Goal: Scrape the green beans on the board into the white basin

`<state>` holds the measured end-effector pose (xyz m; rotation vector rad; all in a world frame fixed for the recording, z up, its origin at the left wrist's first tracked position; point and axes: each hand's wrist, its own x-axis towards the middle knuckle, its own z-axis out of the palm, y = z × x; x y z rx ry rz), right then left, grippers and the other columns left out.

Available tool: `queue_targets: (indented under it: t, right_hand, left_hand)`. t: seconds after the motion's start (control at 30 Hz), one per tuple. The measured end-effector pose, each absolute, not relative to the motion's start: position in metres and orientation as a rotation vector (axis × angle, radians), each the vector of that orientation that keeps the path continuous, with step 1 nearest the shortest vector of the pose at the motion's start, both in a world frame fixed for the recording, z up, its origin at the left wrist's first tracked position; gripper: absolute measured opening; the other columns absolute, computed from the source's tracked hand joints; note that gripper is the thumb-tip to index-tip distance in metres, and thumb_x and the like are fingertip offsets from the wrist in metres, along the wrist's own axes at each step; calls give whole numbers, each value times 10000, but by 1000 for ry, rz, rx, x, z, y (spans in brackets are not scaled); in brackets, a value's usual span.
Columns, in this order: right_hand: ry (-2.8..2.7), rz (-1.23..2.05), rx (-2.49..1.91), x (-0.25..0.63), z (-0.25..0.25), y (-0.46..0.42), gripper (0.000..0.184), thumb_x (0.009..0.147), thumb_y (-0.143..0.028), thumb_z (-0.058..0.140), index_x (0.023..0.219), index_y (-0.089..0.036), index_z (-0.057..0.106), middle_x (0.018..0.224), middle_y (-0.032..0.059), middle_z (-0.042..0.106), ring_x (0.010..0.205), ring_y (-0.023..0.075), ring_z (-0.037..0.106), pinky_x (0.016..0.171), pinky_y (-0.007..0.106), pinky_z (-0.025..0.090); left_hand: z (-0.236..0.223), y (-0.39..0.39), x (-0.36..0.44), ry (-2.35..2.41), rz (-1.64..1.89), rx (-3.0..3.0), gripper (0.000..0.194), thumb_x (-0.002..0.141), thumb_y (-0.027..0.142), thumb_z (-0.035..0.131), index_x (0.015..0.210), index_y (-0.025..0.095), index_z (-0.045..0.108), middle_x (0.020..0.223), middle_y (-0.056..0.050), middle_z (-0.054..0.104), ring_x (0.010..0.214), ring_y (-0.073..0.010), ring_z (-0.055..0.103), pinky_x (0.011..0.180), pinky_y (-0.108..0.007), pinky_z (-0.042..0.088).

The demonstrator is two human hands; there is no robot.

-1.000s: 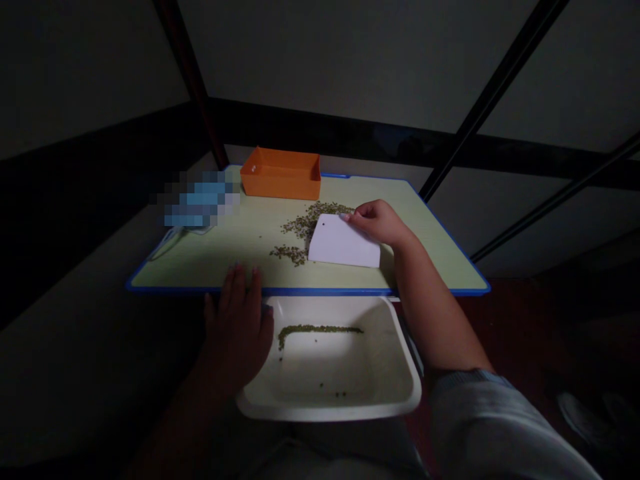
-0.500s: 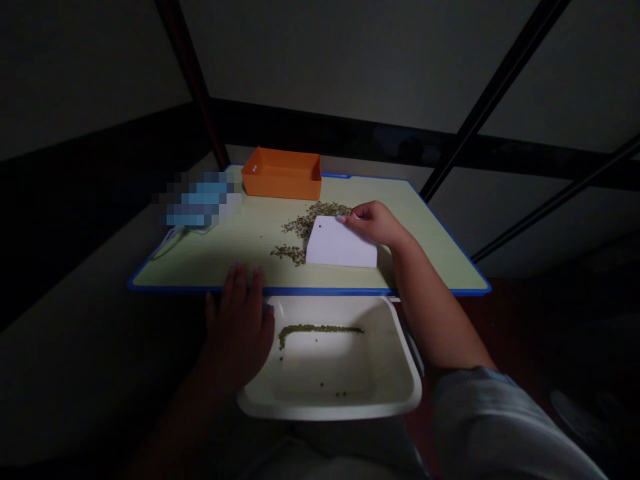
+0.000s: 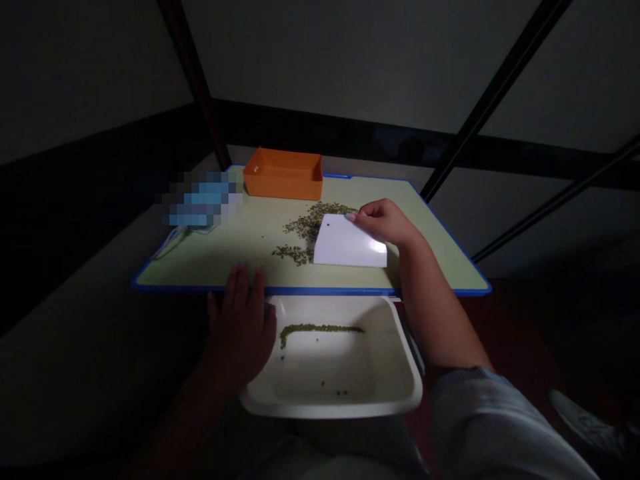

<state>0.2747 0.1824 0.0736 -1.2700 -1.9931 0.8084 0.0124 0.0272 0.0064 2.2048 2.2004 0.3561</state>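
So we've got the box (image 3: pixel 283 183) behind the seeds (image 3: pixel 320 217) on the table (image 3: pixel 225 253), basin (image 3: pixel 325 367) out front.

"Containers?"
"2: 1 open orange rectangular box (image 3: pixel 283 189) near the far-left corner of the pale-green tabletop (image 3: pixel 425 227), 1 white rectangular basin (image 3: pixel 330 411) below its near edge."
"Tools?"
"1 flat white scraper (image 3: pixel 347 247)."
"Small greenish seeds (image 3: pixel 313 220)?"
"Too many to count."
"Bare hands (image 3: pixel 239 337)?"
"2."

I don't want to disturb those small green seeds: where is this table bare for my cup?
The pale-green tabletop is bare right of the right hand, and between the open orange box and left hand, barring one speck. Its middle is crowded: seeds beside the flat white scraper.
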Motion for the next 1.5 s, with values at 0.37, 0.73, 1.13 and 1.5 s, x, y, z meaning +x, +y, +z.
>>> queue_targets:
  t: [0.37, 0.73, 1.13, 1.5]
  right_hand:
    - [-1935, 379, -1527, 260, 85, 136, 449, 803, -543, 505, 552, -171, 500, 464, -13, 422, 460, 92, 333, 465, 260, 191]
    - [-2336, -432, -1502, 207, 88, 30, 393, 890, -264, 395, 1209, -144, 591, 630, 130, 649, 574, 221, 548, 539, 335, 304]
    - [-2560, -705, -1092, 158, 66, 11, 421, 876, -162, 415, 1252, 21, 469, 639, 124, 645, 572, 222, 586, 491, 344, 403]
    - [-2469, -669, -1160, 155, 65, 12, 419, 855, -158, 442, 1226, 29, 497, 621, 129, 644, 530, 218, 583, 453, 323, 388]
  left_hand:
    - [11, 26, 18, 2209, 385, 2156, 563, 869, 274, 250, 1407, 108, 265, 1543, -177, 170, 1437, -288, 122, 1099, -655, 129]
    - [9, 27, 17, 2191, 442, 2174, 559, 875, 276, 228, 1403, 99, 275, 1534, -190, 190, 1436, -293, 128, 1080, -680, 151]
    - [6, 32, 13, 2209, 422, 2223, 554, 895, 313, 159, 1364, 85, 345, 1504, -235, 250, 1417, -332, 182, 1039, -719, 182]
    - [-3, 35, 8, 2164, 450, 2321, 530, 877, 280, 212, 1363, 108, 336, 1474, -246, 305, 1418, -339, 168, 1016, -746, 166]
